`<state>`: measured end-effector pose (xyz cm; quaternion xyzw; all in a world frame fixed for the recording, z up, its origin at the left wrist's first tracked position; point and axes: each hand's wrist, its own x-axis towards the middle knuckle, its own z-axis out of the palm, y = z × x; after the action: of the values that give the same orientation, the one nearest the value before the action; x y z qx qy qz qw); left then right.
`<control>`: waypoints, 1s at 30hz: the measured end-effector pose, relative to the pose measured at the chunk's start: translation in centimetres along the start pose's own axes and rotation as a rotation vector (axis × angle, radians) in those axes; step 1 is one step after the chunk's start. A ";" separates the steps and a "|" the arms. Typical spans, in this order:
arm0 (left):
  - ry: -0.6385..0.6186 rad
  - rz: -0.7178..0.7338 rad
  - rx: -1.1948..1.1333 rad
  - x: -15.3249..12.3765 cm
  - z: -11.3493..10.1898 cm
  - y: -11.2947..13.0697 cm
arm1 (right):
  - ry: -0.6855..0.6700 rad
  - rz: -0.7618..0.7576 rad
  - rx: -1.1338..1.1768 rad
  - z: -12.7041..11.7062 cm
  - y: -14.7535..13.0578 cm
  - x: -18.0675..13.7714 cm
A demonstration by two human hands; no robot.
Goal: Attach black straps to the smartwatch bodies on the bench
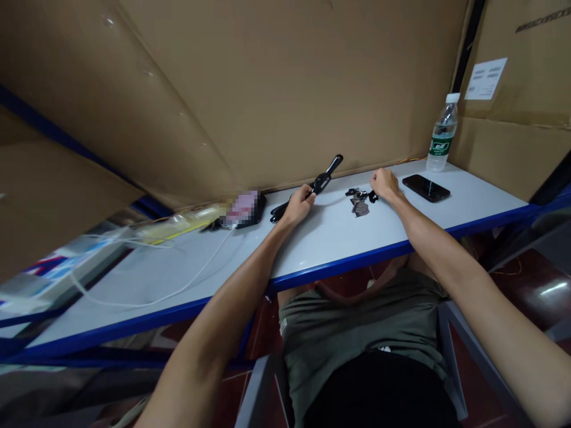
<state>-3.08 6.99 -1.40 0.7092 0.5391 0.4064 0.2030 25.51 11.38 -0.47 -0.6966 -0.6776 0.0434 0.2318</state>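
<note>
My left hand (300, 205) is closed round the middle of a long black tool (329, 169) with a rounded handle end, tilted up to the right. Its lower black end rests near the tabletop on the left of the hand; its exact kind is not clear. My right hand (384, 183) has its fingers curled in at the far part of the table, and whatever it pinches is hidden. Just left of it lies a small pile of black and silvery pieces (359, 205), too small to name. One small black piece (373, 196) is right beside the curled fingers.
A black phone (426, 187) lies right of my right hand, with a water bottle (442, 137) upright behind it. Left are a dark case with a blurred pink face (243, 208), a white cable (191, 279) and boxes (75, 267). Cardboard (285, 89) walls the blue-edged table (339, 238).
</note>
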 end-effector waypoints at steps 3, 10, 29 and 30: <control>-0.050 0.016 0.077 -1.9 -0.7 1.6 | 0.013 0.008 0.007 -0.1 0.0 0.0; -0.127 0.021 0.287 -10.7 -4.1 2.9 | -0.006 -0.004 0.026 -0.3 -0.4 -0.3; -0.190 0.041 0.787 -14.7 -2.6 4.3 | -0.151 -0.274 -0.155 -1.5 -2.9 -3.0; -0.197 0.041 0.795 -14.7 -2.6 4.4 | -0.154 -0.277 -0.147 -1.5 -2.7 -2.8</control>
<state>-3.77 -8.49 -1.96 0.7784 0.6181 0.1006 -0.0444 23.31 8.18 1.17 -0.6062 -0.7843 0.0146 0.1311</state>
